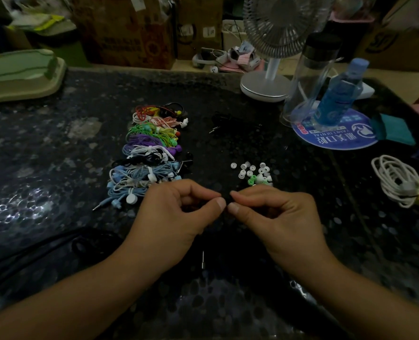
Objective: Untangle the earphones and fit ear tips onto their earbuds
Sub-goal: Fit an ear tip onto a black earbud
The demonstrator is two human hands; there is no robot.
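Your hands meet over the dark table (pixel 56 148), thumbs and forefingers pinched.
Left hand (pixel 176 214) and right hand (pixel 274 212) pinch something small and dark (too dim to name); loose ear tips (pixel 252 173) just beyond, bundled earphones (pixel 152 153) lie left.

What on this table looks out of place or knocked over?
Nothing is spilled or knocked over. The blue bottle stands upright on a round blue mat, the ear tips lie in a loose cluster, and the bundled earphones form a row.
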